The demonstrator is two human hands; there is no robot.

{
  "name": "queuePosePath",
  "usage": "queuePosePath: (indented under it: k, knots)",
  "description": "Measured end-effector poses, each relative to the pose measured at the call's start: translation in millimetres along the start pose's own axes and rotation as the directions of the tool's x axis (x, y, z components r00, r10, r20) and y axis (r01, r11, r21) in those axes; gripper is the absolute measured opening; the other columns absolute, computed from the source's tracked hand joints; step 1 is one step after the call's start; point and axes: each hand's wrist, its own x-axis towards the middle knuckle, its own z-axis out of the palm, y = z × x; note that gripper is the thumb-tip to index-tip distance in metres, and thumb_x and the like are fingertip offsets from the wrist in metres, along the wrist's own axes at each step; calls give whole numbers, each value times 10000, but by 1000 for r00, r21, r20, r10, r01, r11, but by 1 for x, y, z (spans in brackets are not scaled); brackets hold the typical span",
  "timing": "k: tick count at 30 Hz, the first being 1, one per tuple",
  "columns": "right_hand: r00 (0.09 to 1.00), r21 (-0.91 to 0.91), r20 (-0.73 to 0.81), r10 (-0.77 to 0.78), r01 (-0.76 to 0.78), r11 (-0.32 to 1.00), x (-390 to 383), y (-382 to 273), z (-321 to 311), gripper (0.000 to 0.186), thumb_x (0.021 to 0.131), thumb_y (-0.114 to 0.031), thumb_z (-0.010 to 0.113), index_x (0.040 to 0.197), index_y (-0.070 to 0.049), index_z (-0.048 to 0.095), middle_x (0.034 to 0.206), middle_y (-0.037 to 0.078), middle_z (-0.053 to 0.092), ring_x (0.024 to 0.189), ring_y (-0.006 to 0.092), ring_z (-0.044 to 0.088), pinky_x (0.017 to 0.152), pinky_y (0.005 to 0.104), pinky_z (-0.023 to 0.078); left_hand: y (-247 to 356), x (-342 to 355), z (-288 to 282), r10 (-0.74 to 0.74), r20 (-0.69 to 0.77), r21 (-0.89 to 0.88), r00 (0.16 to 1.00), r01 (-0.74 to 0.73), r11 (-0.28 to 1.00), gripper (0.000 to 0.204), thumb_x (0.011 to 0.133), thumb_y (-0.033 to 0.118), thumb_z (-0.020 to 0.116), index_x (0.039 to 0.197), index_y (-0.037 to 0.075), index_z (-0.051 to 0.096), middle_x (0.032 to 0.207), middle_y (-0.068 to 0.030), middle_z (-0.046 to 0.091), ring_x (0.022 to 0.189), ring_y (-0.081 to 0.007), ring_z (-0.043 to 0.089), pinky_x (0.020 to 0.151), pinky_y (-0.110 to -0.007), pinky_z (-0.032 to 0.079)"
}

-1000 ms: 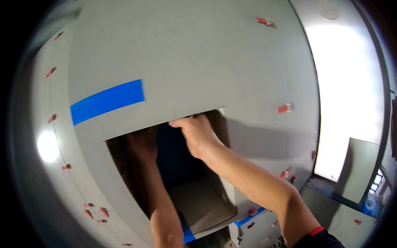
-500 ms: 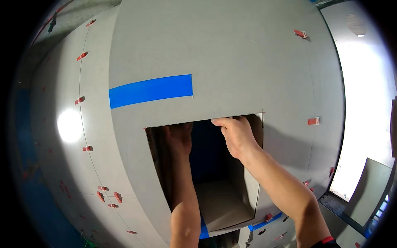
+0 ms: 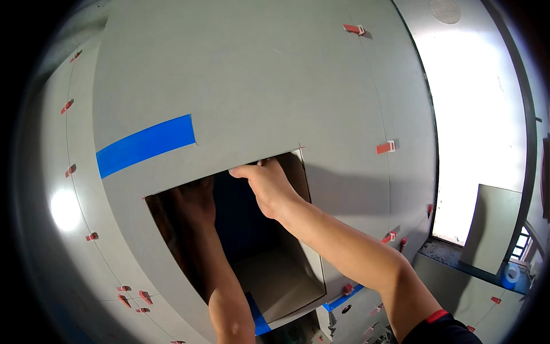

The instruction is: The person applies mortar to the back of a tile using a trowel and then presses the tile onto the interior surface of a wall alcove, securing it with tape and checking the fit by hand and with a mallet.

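Note:
A large grey wall tile (image 3: 246, 86) with a rectangular cut-out (image 3: 318, 275) stands in front of me. Through that cut-out reaches my left hand (image 3: 197, 203), raised toward the upper edge in deep shadow; its fingertips are hidden. My right hand (image 3: 269, 186) is at the upper edge near the right corner, closed round it, thumb stretched left along the edge and fingers curled up behind the tile. A strip of blue tape (image 3: 148, 144) is stuck on the tile above and left of the cut-out.
Red tile-levelling wedges, such as one at the right seam (image 3: 385, 147), stick out along the joints. A bright doorway (image 3: 475, 126) lies to the right, with a loose tile piece (image 3: 490, 229) leaning there beside a roll of blue tape (image 3: 510, 275). More blue tape (image 3: 258, 318) crosses the lower edge.
My view has turned to the right and tilted, so the tile and cut-out appear farther left. Both hands stay at the cut-out's upper edge in much the same pose.

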Motion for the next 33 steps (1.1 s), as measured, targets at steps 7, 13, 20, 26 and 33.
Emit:
queuePosePath:
  k: [7, 13, 20, 26, 33]
  knots:
    - [1000, 5, -10, 7, -7, 1000, -6, -3, 0, 460, 778, 11, 666, 1215, -14, 523, 1238, 65, 526, 1182, 170, 456, 1043, 327, 318, 1, -10, 10, -8, -123, -14, 992, 6, 1000, 536, 925, 527, 553, 1319, 164, 530, 1339, -38, 536, 1234, -285, 487, 1006, -481, 394]
    - [1000, 78, 11, 14, -15, 997, -3, 6, -7, 378, 766, 45, 659, 1130, -15, 578, 1150, 53, 578, 1101, 162, 514, 969, 305, 384, -13, -27, -3, 13, -160, -200, 987, -45, 979, 542, 962, 513, 473, 1368, 156, 514, 1387, -63, 523, 1284, -312, 464, 1050, -529, 358]
    - [999, 75, 38, 11, -14, 997, -4, 12, -16, 314, 700, 58, 657, 1012, 53, 619, 1057, 105, 613, 1011, 177, 535, 902, 291, 396, -12, -41, -2, 54, -66, -235, 996, -68, 970, 561, 977, 522, 417, 1395, 156, 493, 1417, -83, 496, 1324, -316, 423, 1064, -575, 327]
    - [998, 94, 70, -2, -5, 996, -9, 13, -20, 198, 687, 106, 633, 862, 15, 621, 854, 57, 601, 815, 142, 542, 718, 279, 417, -18, -53, 8, 82, -129, -284, 988, -116, 952, 606, 938, 505, 514, 1383, 95, 488, 1385, -94, 516, 1296, -280, 467, 1031, -523, 409]
    - [975, 123, 223, 23, -51, 991, -11, 17, -55, 156, 683, 86, 585, 793, -23, 607, 854, 28, 571, 829, 129, 505, 777, 268, 388, -36, -73, 13, 126, -302, -188, 945, -189, 964, 572, 920, 492, 564, 1328, 92, 537, 1346, -102, 545, 1273, -312, 489, 1047, -528, 413]
